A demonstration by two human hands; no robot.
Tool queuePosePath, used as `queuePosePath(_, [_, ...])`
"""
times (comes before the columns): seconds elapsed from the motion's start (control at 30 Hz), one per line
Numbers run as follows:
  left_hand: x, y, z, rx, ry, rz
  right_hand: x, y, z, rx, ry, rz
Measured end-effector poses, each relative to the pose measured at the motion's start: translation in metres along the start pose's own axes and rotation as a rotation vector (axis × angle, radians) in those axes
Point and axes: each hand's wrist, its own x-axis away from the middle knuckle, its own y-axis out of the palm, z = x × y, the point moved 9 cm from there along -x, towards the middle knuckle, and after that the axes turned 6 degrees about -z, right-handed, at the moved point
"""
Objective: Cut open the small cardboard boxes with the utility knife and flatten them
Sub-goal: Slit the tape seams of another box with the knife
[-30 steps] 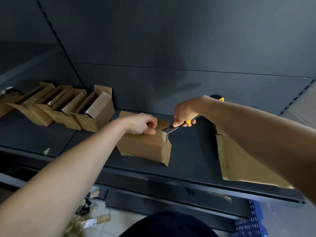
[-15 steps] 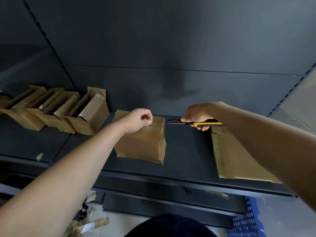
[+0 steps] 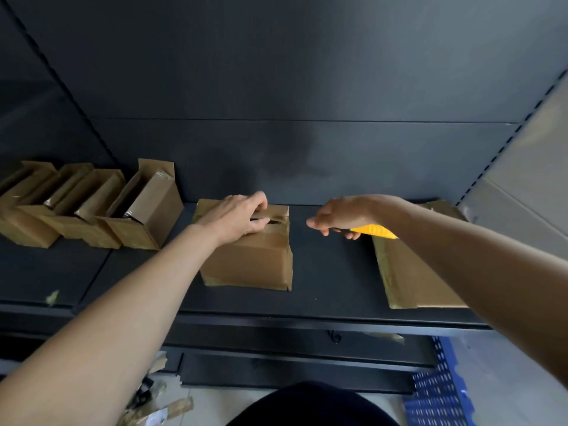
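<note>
Curling round the cut flap (image 3: 272, 214), the left hand (image 3: 236, 218) pries the box (image 3: 255, 259) open — the right hand (image 3: 341, 215), grip closed, holds the utility knife (image 3: 373, 231) clear.

The left hand (image 3: 238, 218) grips a top flap of the box (image 3: 249, 259) at the middle of the shelf (image 3: 322, 272). At the box's 3 o'clock, apart from it, the right hand (image 3: 341, 215) holds the knife (image 3: 373, 231) by its yellow handle, just beside flat cardboard (image 3: 412, 278). Opened boxes (image 3: 92, 210) lean in a row at 9 o'clock.

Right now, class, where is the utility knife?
Head view, right of centre: the right hand grips the utility knife over the shelf, between the middle box and the flattened cardboard.
</note>
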Motion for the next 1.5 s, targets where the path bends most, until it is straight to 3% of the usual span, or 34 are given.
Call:
queuePosePath(0.1, [-0.003,0.006,0.001,0.046,0.017,-0.032,0.005,0.000,-0.004,0.174,0.023,0.052])
queuePosePath(0.4, [-0.006,0.006,0.002,0.092,0.063,-0.021,0.007,0.012,-0.012,0.123,0.139,0.044])
queuePosePath(0.67, [-0.007,0.006,0.004,0.087,0.052,0.000,0.006,0.017,-0.024,0.274,0.200,0.075])
queuePosePath(0.87, [-0.010,0.007,-0.001,0.122,0.006,0.011,0.010,0.027,-0.033,0.263,0.163,0.106])
queuePosePath(1.07, [-0.021,0.015,-0.004,0.157,-0.020,-0.046,0.002,0.034,-0.037,0.094,0.242,0.262])
queuePosePath(1.23, [-0.022,0.033,-0.021,0.468,-0.133,-0.083,0.002,0.036,-0.019,-0.125,0.271,0.297])
queuePosePath(1.5, [-0.022,0.039,-0.032,0.541,-0.179,-0.055,-0.004,0.027,-0.024,-0.081,0.292,0.207])
